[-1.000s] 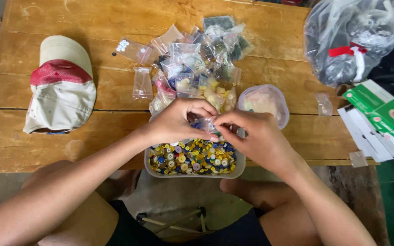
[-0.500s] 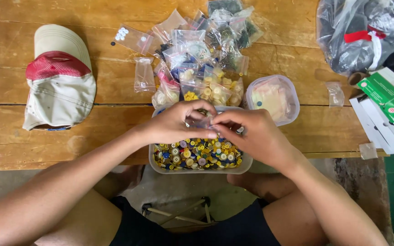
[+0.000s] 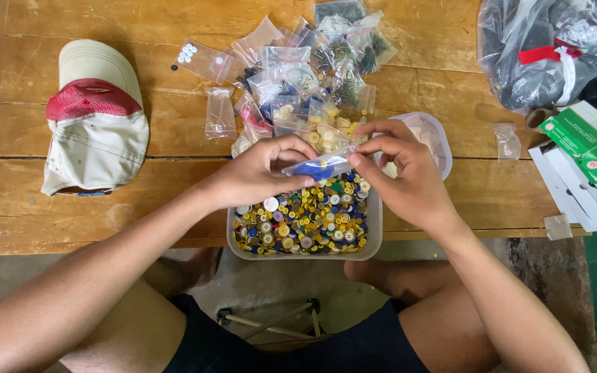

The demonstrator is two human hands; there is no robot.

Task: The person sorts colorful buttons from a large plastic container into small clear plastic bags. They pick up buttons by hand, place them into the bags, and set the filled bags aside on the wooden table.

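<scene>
small bag (image 3: 318, 168): clear plastic pouch, flat and narrow, with blue buttons showing through it; held level between both hands, just above the far end of the tub of buttons.
left hand (image 3: 264, 173): thumb and fingertips pinched narrow on the left end of the small bag; wrist comes in low from the left.
right hand (image 3: 409, 173): thumb and forefinger pinched on the right end of the same bag, other fingers curled above it.
tub (image 3: 374, 228): clear rectangular plastic container at the near edge of the table, partly hanging over it, filled with loose buttons, mostly yellow with blue, white and green mixed in.
pile of bags (image 3: 312, 76): many small clear pouches heaped beyond the hands, some with dark buttons, some pale yellow, one flat one with white buttons off to the left.
lid (image 3: 437, 135): clear rounded plastic piece just behind the right hand, partly hidden by it.
cap (image 3: 95, 117): beige with a red mesh back, lying on the left of the table.
table (image 3: 70, 214): worn wooden planks, yellowish, with gaps between boards.
big bag (image 3: 547, 48): large clear sack of dark contents at the far right corner.
boxes (image 3: 589, 148): green and white cartons at the right edge.
floor (image 3: 257, 290): grey concrete below the table, the person's bare knees and dark shorts over it.
</scene>
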